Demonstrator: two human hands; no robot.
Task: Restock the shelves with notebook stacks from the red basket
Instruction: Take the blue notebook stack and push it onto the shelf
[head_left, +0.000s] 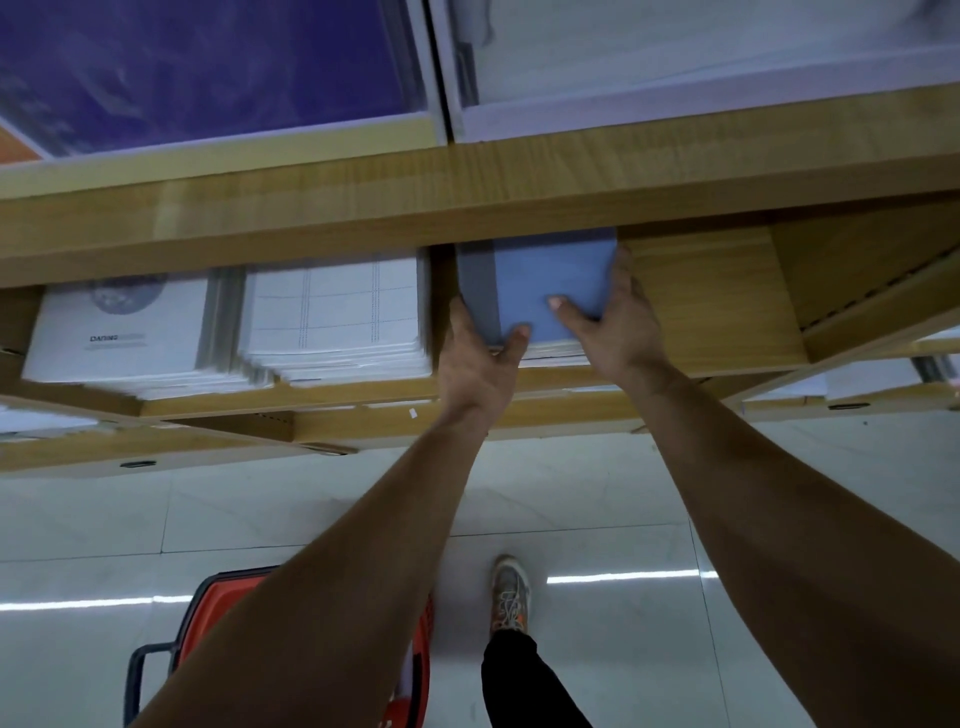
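Note:
A stack of blue notebooks (550, 275) with a grey spine strip sits partly inside the wooden shelf (717, 296), under the upper board. My left hand (478, 358) grips its near left corner, thumb on the cover. My right hand (613, 322) holds the right side, thumb on top and fingers along the edge. The red basket (208, 608) stands on the floor at the lower left, mostly hidden behind my left forearm.
Two white notebook stacks (332, 317) fill the shelf to the left of the blue one. Bare shelf board lies to the right. Purple and white packs (208, 67) lie on the shelf above. My shoe (510, 592) is on the tiled floor.

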